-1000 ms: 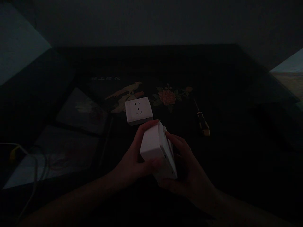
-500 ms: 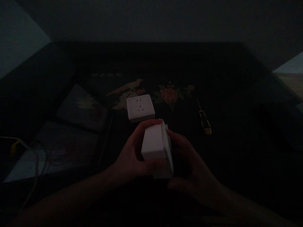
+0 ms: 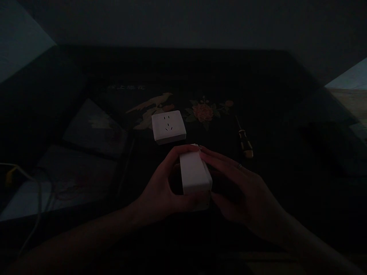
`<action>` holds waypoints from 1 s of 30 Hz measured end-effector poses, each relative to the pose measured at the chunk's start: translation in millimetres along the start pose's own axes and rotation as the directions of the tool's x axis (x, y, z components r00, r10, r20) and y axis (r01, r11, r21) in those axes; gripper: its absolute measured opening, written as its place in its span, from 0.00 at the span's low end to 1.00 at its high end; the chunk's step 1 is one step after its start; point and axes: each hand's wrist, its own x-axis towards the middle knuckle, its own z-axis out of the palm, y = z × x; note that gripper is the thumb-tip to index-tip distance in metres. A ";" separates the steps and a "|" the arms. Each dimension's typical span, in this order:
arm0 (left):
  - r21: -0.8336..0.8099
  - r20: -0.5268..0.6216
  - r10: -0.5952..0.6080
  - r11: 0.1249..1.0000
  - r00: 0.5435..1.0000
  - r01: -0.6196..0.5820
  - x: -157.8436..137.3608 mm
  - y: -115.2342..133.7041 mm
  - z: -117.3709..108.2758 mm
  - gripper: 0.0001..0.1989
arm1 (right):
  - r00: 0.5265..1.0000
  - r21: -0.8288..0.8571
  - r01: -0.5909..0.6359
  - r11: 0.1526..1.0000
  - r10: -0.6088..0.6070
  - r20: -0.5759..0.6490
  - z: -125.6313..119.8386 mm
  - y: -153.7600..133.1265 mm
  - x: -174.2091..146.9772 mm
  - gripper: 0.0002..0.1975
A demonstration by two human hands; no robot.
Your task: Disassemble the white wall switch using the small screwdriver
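Observation:
The scene is very dark. Both hands hold one white socket box (image 3: 195,175) on edge above a dark table. My left hand (image 3: 163,191) grips it from the left, thumb under the lower edge and fingers over the top. From the right, my right hand (image 3: 241,191) closes on the same box; a ring shows on one finger. A second white wall socket (image 3: 168,126) lies face up on the table just behind the hands, its plug holes visible. To the right lies a screwdriver (image 3: 244,139) with a black and yellow handle.
The dark table top (image 3: 258,95) carries a painted bird and flower design (image 3: 203,111). Two flat grey panels (image 3: 94,130) lie at the left. A pale cable (image 3: 34,198) with a yellow piece runs along the far left edge.
The held box has been turned, so its narrow side faces me more squarely. My right hand has shifted up over its right side. The view has drifted slightly.

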 end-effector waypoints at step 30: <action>0.110 -0.089 0.070 0.992 0.994 -0.060 -0.3 -6.2 9.8 0.29 | 0.997 -0.307 -0.071 0.949 0.062 -0.039 32.0 -25.9 -6.5 0.31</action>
